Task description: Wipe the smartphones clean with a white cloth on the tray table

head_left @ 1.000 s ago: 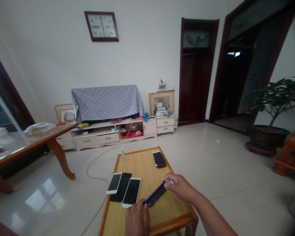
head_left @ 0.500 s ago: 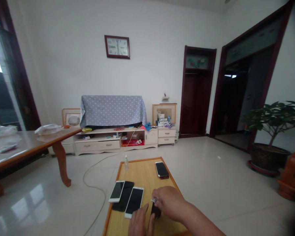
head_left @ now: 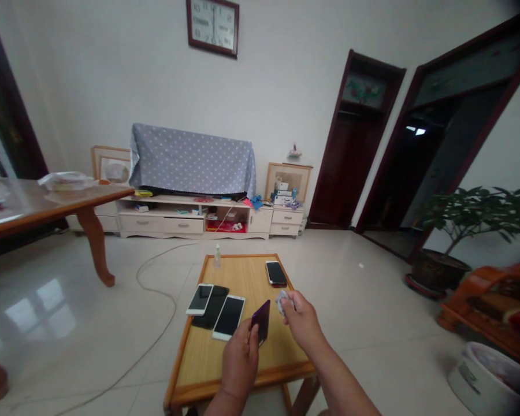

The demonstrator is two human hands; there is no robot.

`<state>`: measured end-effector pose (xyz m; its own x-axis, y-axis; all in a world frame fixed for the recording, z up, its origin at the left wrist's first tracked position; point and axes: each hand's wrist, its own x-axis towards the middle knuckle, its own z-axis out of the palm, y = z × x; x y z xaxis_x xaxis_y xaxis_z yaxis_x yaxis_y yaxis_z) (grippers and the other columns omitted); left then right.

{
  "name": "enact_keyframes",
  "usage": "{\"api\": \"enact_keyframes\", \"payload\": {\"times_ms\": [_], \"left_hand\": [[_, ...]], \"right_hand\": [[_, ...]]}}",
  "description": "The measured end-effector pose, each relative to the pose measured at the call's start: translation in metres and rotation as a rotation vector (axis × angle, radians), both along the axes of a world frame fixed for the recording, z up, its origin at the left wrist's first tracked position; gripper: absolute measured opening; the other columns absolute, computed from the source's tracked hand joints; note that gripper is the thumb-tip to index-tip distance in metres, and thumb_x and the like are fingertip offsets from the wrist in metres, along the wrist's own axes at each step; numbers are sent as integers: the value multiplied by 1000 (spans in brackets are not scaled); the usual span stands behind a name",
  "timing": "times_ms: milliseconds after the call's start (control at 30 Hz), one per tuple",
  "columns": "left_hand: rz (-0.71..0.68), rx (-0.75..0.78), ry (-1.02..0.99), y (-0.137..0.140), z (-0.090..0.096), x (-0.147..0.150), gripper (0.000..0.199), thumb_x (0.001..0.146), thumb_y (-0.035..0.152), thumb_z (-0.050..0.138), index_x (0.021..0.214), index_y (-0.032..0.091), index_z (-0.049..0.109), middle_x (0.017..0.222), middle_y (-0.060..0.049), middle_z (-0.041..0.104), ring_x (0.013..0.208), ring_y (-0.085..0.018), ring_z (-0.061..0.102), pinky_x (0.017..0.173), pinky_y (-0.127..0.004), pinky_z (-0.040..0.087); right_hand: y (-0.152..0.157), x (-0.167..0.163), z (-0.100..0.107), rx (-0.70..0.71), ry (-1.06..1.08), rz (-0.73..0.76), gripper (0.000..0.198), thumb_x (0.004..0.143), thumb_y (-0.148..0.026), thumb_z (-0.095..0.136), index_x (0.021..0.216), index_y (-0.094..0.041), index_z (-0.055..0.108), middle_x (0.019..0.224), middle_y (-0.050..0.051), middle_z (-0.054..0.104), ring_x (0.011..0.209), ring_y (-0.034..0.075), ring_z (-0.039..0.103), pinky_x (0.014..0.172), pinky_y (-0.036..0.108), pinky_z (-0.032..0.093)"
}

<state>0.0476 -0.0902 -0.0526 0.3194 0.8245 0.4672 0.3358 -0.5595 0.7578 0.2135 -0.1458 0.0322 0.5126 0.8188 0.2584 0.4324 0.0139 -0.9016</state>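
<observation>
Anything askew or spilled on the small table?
No spill shows. The leftmost white phone looks out of place: it lies partly over a black slab, its corner reaching across the small table's rim. No damage is discernible on the dark phone in the left hand.

I'm in a home here, living room by the look of it: big framed clock (head_left: 213, 26) on the white wall (head_left: 112, 69), dotted cloth (head_left: 193, 160) draped over something on a low white cabinet (head_left: 184, 225). Also got a leafy potted plant (head_left: 463, 214) near a doorway (head_left: 416, 167) and shiny floor tiles (head_left: 351, 294).
</observation>
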Motion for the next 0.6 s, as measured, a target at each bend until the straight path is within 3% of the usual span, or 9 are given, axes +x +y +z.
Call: {"api": "enact_keyframes", "payload": {"times_ms": [100, 333, 600], "left_hand": [[-20, -12, -7, 1, -2, 2, 33, 101, 40, 40, 113, 20, 63, 100, -8, 74, 88, -19, 71, 78, -30, 54], [-115, -22, 12, 0, 0, 3, 30, 101, 36, 38, 116, 22, 61, 105, -8, 73, 92, -18, 71, 78, -29, 54], [-69, 39, 0, 0, -7, 4, 31, 100, 37, 41, 116, 20, 62, 104, -9, 74, 91, -20, 72, 78, -31, 55]], "right_hand": [[-1, -2, -4, 19, 35, -44, 36, 92, -51, 51, 92, -19, 66, 69, -2, 61, 59, 15, 56, 58, 26, 44], [6, -44, -1, 44, -58, 104, 27, 91, -41, 54, 84, -20, 69, 75, 0, 67, 70, 16, 59, 63, 24, 42], [11, -17, -3, 2, -111, -127, 28, 90, -41, 53, 78, -20, 66, 69, 0, 65, 66, 16, 58, 62, 25, 38]]}}
